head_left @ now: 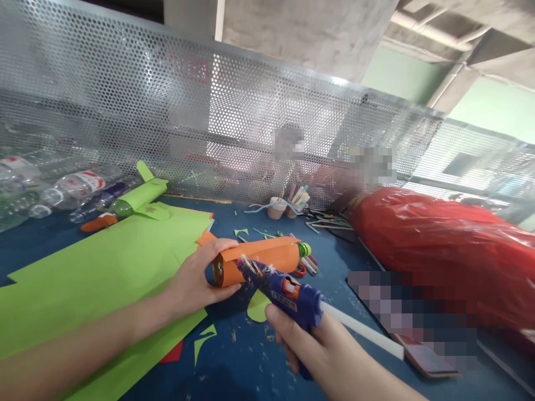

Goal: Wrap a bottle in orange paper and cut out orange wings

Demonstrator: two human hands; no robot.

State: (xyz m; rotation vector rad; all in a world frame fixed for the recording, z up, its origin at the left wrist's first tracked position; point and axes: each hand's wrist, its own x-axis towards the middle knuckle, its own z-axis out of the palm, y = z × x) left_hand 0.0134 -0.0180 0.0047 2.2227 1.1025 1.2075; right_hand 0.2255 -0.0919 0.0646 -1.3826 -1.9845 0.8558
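Note:
My left hand is closed round the base end of a green bottle wrapped in orange paper. In my right hand is a blue glue gun, a white glue stick jutting from its back. The gun's messy, glue-strung nozzle lies over the orange paper; whether it touches cannot be told. Large green paper sheets lie under my left forearm. A rounded green paper piece sits below the bottle.
At the left are clear plastic bottles and a green paper-wrapped bottle. Behind stand cups of pens before a perforated metal screen. A red plastic bag and a phone lie right. Green scraps lie in front.

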